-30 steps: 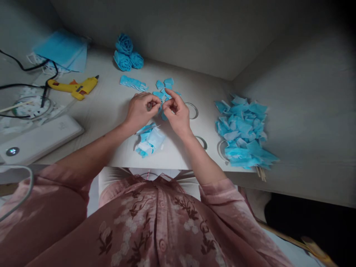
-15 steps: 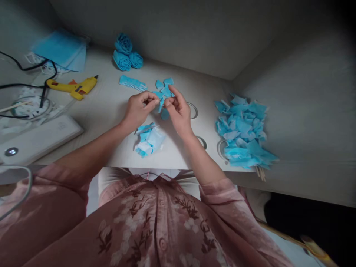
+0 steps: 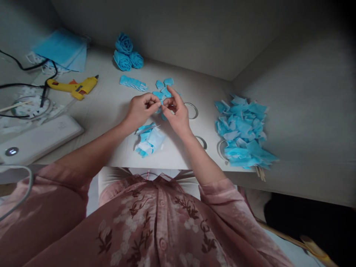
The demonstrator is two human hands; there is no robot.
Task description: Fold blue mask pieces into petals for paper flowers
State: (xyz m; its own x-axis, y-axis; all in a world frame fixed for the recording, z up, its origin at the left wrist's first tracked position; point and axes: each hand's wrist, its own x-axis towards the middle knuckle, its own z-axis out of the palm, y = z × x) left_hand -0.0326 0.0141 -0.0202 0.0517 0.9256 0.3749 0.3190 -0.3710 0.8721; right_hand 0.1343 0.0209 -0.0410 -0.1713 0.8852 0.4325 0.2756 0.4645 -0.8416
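My left hand [image 3: 143,108] pinches a small blue fabric piece [image 3: 161,102] between thumb and fingertips. From the other side my right hand [image 3: 176,113] closes on the same piece, its index finger raised. The fingers hide most of it. Just beyond lie several loose blue petal-shaped pieces [image 3: 160,84], some partly behind my hands. A stack of folded blue strips [image 3: 133,83] is to their left. Nearer to me, below my hands, sits a crumpled heap of blue and white scraps [image 3: 150,140].
Three blue fabric roses [image 3: 122,60] stand at the back. On the left are blue face masks [image 3: 62,50], a yellow glue gun [image 3: 75,87], cables and a white power bank [image 3: 44,139]. Tape rolls [image 3: 191,110] and a large blue ruffled bunch on sticks [image 3: 244,129] lie right.
My hands have come closer together, with the fingertips now nearly meeting. The blue piece that hung between them is now more covered by the fingers.
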